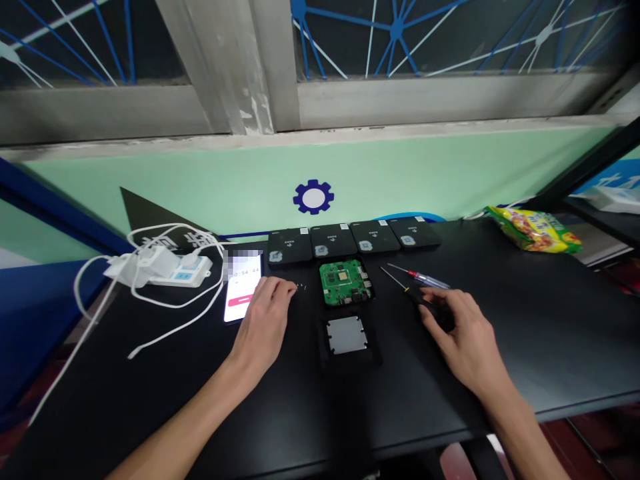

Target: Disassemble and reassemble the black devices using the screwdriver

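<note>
My left hand [265,320] rests on the desk beside the phone, fingertips drawn together next to a few tiny screws [301,287]. Whatever may be between those fingertips is too small to make out. In my right hand [463,337] is a screwdriver [413,293] with a black handle, its thin shaft pointing left toward the circuit board. A second screwdriver [427,280] with a clear, red-tipped handle lies just beyond it. Between my hands, a green circuit board [344,280] sits in a black case. Nearer to me is a black cover [347,335] with a silver metal plate on it.
Several closed black boxes [330,241] stand in a row along the wall. A lit phone [243,288] lies at left, near a white power strip [187,272] and a loose white cable [173,337]. A yellow-green snack bag [537,230] is at the back right.
</note>
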